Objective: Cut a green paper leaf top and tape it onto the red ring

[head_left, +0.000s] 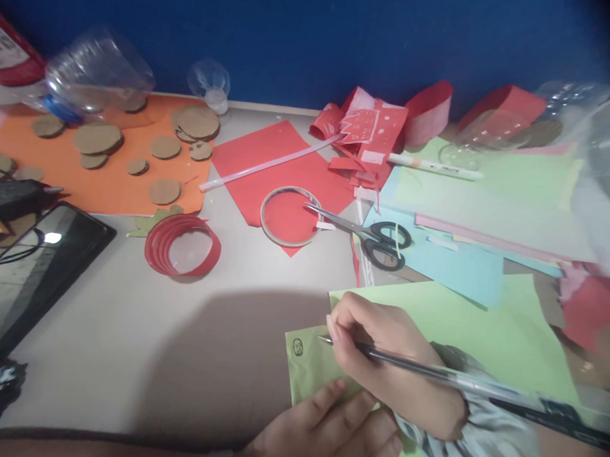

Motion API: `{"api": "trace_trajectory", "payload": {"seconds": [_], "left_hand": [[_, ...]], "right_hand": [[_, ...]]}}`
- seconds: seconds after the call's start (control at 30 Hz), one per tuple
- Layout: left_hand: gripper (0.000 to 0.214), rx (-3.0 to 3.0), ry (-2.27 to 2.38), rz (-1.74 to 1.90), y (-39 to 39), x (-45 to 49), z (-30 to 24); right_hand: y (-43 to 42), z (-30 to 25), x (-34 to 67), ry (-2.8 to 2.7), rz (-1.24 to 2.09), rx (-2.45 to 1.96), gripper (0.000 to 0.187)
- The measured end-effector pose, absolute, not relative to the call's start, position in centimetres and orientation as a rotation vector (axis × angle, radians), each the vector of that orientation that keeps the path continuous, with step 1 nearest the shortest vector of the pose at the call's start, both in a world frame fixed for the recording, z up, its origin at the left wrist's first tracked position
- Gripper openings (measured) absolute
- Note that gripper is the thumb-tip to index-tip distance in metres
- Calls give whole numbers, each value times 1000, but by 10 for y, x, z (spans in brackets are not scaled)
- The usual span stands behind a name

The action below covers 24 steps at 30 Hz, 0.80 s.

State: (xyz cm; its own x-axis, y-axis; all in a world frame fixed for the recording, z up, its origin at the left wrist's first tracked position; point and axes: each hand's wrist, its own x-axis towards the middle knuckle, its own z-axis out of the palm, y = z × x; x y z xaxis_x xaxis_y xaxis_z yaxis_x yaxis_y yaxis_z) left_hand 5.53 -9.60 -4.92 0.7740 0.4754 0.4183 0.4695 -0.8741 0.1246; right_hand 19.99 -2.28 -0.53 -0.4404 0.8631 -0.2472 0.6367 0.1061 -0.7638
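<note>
My right hand (pixel 390 365) is closed round a pen (pixel 440 374), its tip resting on a light green sheet of paper (pixel 468 323) near the table's front edge. A small black drawing (pixel 298 347) sits on the sheet's left corner, just left of the pen tip. My left hand (pixel 327 431) lies flat with fingers stretched out, pressing the lower edge of the green sheet. A watch or bracelet shows at my left wrist.
Black-handled scissors (pixel 375 238) lie mid-table beside a tape ring (pixel 289 216) on red paper. Red paper rings (pixel 182 246), cardboard discs (pixel 98 138) on orange paper, plastic bottles (pixel 97 72), a dark tablet (pixel 36 264), a glue gun (pixel 14 195) and stacked coloured sheets (pixel 499 202) surround.
</note>
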Motion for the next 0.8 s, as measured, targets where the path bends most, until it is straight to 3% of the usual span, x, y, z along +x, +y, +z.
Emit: {"api": "trace_trajectory", "payload": {"seconds": [0.8], "left_hand": [[26, 2964, 789, 711, -96, 54, -50]], "right_hand": [[-19, -4, 204, -2112, 1400, -1421, 20]]}}
